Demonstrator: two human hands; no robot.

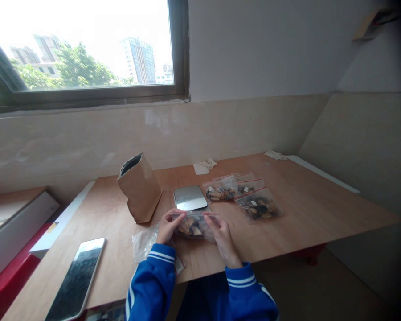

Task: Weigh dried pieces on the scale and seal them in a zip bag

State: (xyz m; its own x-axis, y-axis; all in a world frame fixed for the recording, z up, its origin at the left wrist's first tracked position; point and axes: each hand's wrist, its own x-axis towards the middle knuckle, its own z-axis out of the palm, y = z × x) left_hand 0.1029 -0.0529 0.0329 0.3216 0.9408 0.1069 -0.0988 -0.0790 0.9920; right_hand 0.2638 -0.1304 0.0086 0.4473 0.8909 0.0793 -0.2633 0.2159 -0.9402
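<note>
Both of my hands hold one small clear zip bag (193, 226) with dark and tan pieces inside, just above the wooden table (307, 200). My left hand (167, 225) pinches its top left corner. My right hand (221, 235) pinches the top right edge. Directly behind the bag lies a small flat scale with a shiny metal plate (190, 197). Both sleeves are blue with white stripes.
An open brown paper bag (140, 187) stands left of the scale. Filled zip bags (250, 198) lie to the right. Empty clear bags (145, 243) rest under my left wrist. A phone (76, 278) lies front left. Crumpled paper (204, 166) sits near the wall.
</note>
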